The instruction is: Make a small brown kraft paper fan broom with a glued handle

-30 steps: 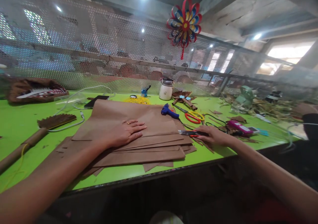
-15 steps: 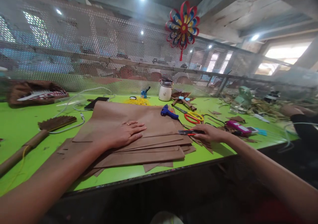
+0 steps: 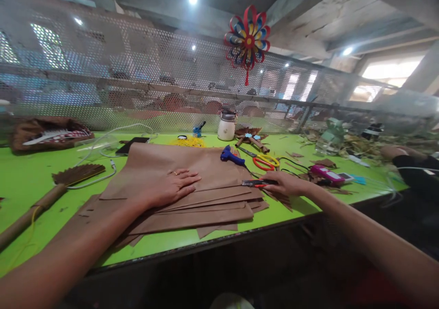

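My left hand (image 3: 178, 185) lies flat, fingers stretched out, on a stack of brown paper sheets (image 3: 147, 165). At the right side of the stack, my right hand (image 3: 286, 182) is closed around a utility knife (image 3: 251, 183), dark with orange-red parts. The knife lies low over the paper's right edge, its front end pointing left. Beyond it rests a blue glue gun (image 3: 232, 156) at the far right corner of the top sheet. Scissors (image 3: 266, 162) with yellow and orange handles are just past my right hand.
A pink-and-white device (image 3: 331, 174) and paper scraps lie right on the green table (image 3: 295, 144). At the back stand a white jar (image 3: 227, 126) and a small blue bottle (image 3: 197, 130). A brown paper tube (image 3: 30, 215) lies left. Someone's arm (image 3: 406, 160) reaches in at far right.
The whole view has shifted slightly to the left. Both hands keep almost the same place, the left flat on the paper and the right around the utility knife.
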`<state>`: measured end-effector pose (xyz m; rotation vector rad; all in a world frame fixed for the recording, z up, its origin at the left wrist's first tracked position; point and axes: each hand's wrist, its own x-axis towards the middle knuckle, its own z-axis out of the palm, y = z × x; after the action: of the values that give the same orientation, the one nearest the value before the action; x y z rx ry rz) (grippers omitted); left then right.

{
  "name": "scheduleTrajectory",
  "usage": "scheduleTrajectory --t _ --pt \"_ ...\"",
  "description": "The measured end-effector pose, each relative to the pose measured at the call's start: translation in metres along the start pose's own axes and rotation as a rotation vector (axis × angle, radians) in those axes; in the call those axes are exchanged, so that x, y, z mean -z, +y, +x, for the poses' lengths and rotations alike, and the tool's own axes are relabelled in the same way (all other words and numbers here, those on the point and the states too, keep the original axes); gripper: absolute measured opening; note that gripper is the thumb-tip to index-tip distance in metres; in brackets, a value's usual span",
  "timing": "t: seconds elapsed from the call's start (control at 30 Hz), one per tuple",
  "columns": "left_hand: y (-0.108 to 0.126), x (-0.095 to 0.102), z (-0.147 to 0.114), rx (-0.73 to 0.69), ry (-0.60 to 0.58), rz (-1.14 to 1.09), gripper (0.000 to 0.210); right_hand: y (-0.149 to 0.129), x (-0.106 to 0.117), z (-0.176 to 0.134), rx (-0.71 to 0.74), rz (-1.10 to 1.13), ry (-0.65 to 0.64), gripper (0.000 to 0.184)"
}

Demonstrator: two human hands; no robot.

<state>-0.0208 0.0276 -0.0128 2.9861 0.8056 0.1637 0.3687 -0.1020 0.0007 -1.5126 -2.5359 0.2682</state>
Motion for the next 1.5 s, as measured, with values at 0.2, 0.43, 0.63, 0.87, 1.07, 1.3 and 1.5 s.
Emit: scheduleTrajectory --t 0.2,0.43,0.63,0.87,1.07,1.3,1.5 --pt "-0.001 -0.002 0.001 -0.009 0.012 -0.003 0.054 0.001 0.002 -0.015 -0.059 -0.004 -0.026 0.037" --pt "-0.002 -0.002 0.0 -0.005 0.009 0.003 0.054 -0.006 0.0 -0.001 -0.005 -0.011 -0.022 0.038" --pt "-0.004 -0.004 0.0 -0.011 0.017 0.01 0.053 -0.003 -0.003 -0.01 -0.048 -0.02 -0.01 0.039" --pt "-0.003 -0.003 0.0 -0.014 0.012 0.024 0.054 -0.014 0.0 0.008 0.003 -0.001 -0.038 0.037" --pt "0.0 -0.002 0.0 -0.021 0.008 0.019 0.054 -0.017 0.0 -0.001 -0.013 -0.031 -0.044 0.038" --pt "0.0 -0.002 0.001 -0.017 0.023 0.004 0.054 -0.029 0.01 -0.002 -0.06 -0.061 -0.085 0.037" --pt "0.0 -0.003 0.001 0.005 0.02 0.002 0.053 -0.03 0.003 -0.006 -0.031 0.029 -0.019 0.049"
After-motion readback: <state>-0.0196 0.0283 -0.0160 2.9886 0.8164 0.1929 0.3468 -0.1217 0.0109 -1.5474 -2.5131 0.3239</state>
